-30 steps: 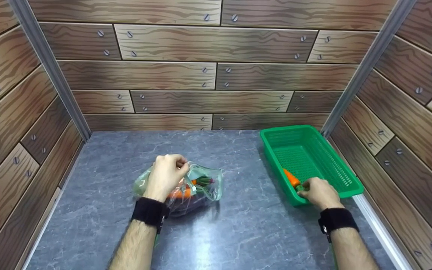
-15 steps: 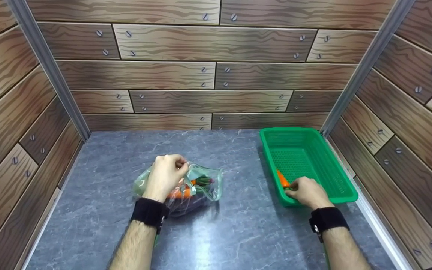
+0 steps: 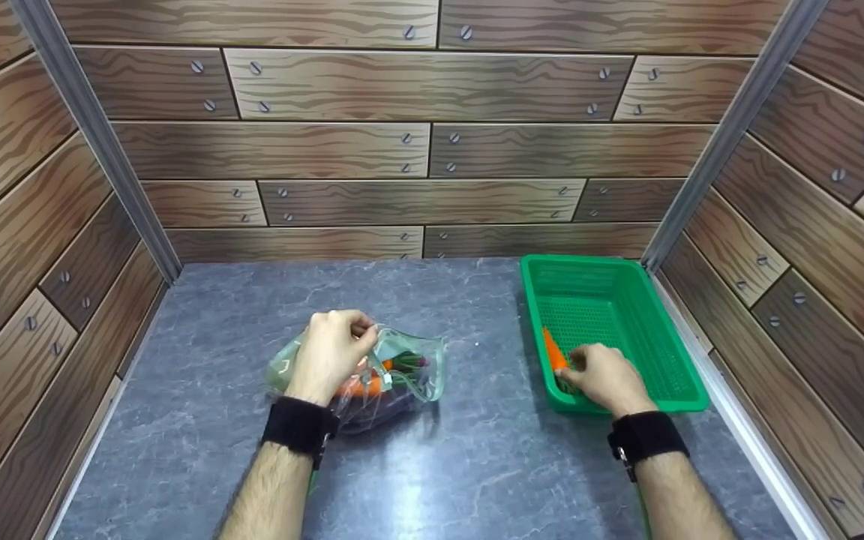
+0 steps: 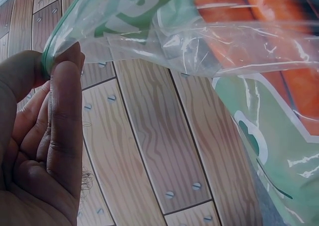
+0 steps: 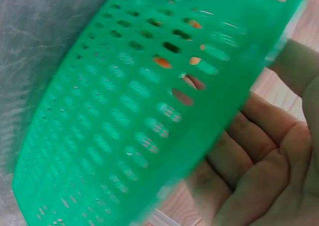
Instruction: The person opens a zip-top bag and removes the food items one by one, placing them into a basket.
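Note:
My left hand (image 3: 334,349) pinches the rim of a clear, green-printed zip bag (image 3: 436,375) between thumb and fingers; the left wrist view shows its green edge (image 4: 48,51) in the pinch. Inside the bag lie orange carrots (image 4: 279,31), a dark purple vegetable (image 3: 379,411) and green stalks (image 3: 404,361). To the right, my right hand (image 3: 610,379) is over the near left corner of a green plastic basket (image 3: 661,330). Its thumb touches a carrot (image 3: 552,349) lying along the basket's left wall, near the leafy end. Whether the fingers grip the carrot cannot be told; the wall partly hides them in the right wrist view.
Bag and basket stand on a grey marbled tabletop (image 3: 469,450). Wood-patterned panels (image 3: 432,150) close off the back and both sides. The basket sits close to the right wall, beside a pale metal edge strip (image 3: 747,450).
The basket has turned and shifted slightly left and toward me. The right hand and the carrot have moved left, and thumb and index finger are now farther apart. The left hand stays in place.

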{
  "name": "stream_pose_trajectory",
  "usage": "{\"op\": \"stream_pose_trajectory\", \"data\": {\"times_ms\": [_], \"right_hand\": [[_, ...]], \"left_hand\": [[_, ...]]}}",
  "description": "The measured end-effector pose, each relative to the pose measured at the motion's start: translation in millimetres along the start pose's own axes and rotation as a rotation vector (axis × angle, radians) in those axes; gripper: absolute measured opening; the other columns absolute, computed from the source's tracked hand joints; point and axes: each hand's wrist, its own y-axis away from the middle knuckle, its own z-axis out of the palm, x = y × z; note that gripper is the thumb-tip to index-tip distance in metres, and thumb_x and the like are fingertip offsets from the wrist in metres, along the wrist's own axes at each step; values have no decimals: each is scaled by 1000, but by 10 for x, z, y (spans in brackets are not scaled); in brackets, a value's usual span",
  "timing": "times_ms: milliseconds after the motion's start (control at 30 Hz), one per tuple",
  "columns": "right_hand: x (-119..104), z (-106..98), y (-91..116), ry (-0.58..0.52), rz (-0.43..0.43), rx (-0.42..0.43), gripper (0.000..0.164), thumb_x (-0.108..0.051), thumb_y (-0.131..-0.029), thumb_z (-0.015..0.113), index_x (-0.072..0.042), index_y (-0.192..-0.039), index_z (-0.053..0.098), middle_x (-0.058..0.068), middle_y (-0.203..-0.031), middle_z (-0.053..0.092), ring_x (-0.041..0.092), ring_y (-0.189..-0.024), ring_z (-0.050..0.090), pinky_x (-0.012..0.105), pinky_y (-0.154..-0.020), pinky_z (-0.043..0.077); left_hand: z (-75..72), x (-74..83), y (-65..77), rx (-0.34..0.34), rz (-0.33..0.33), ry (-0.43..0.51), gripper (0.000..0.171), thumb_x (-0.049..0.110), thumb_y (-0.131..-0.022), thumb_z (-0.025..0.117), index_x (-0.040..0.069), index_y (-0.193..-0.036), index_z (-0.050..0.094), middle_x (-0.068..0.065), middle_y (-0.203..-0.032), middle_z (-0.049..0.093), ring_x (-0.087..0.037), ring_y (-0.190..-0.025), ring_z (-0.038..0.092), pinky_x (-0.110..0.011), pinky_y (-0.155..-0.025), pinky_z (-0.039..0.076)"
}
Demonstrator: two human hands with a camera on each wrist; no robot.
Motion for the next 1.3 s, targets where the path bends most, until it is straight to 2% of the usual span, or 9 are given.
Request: {"op": "stream_pose_trajectory", "data": {"times_ms": [133,233,500,700,933,1300], "right_hand": [[-142,-40,6,-54,-34,42,61,-31,-113,81,5,-160,66,32,-159,71,54,-150,66,69,-120,60],[-264,-39,9,-94,-69,77,60,-29,-114,80,2,-164,64,30,-162,70,51,-153,65,67,-121,60],[-593,41,48,-101,-168,160,50,-26,-113,81,0,-156,72,25,-151,78,46,-143,74,64,-118,63],[-804,148,78,-113,-212,153,47,-23,-112,82,-3,-153,74,22,-149,80,42,-139,77,61,-114,65],[-955,329,59,-176,-280,172,38,-18,-110,84,-3,-145,80,19,-142,84,40,-133,80,59,-113,67],[-1162,612,40,-207,-398,180,30,-15,-109,85,-10,-139,85,13,-137,87,35,-127,83,53,-109,70]], "left_hand": [[7,-1,2,-3,-5,4,12,15,-106,84,7,-100,91,-7,-92,90,-20,-82,86,-41,-77,72],[10,3,4,-7,-8,10,12,15,-106,84,7,-101,91,-7,-92,90,-20,-82,85,-41,-76,72],[7,20,9,-3,-2,8,11,15,-106,84,8,-101,92,-8,-94,90,-22,-85,87,-43,-79,72],[6,27,10,2,5,5,10,14,-105,84,9,-101,92,-7,-93,90,-21,-84,86,-42,-78,72],[2,52,20,14,25,-3,10,13,-105,84,9,-99,91,-6,-92,90,-19,-81,84,-40,-75,70],[-32,121,19,28,47,15,11,14,-106,83,7,-103,91,-9,-95,90,-24,-87,87,-43,-79,73]]}}
